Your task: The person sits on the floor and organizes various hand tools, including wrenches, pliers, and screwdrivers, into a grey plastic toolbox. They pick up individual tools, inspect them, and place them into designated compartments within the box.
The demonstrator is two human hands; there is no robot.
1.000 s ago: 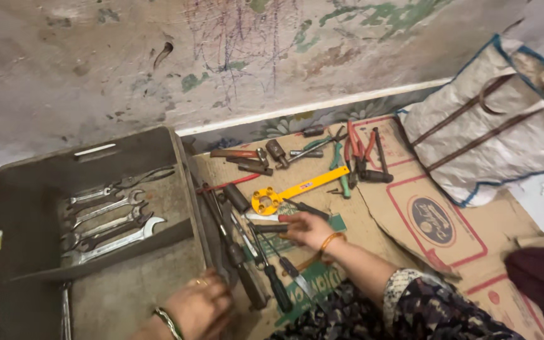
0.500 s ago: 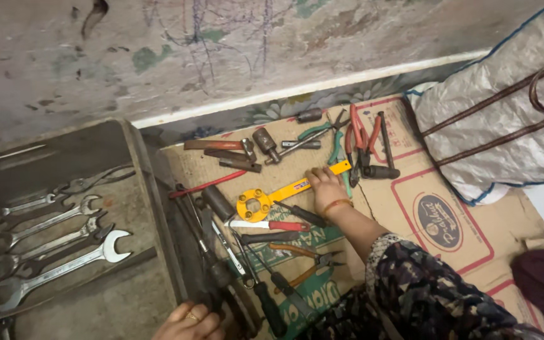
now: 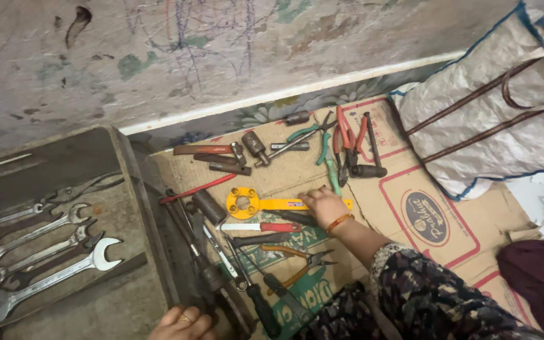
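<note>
Spread on cardboard at centre: loose tools, pliers at one o'clock, screwdrivers at six. Crate at nine o'clock, spanners inside. Bag at two o'clock, against wall at twelve.

A grey crate lies left of the cardboard sheet, with silver spanners inside it. A woven bag rests on the cardboard's far right corner. Red pliers lie beside the bag.

Dim, even light; slight blur.
</note>
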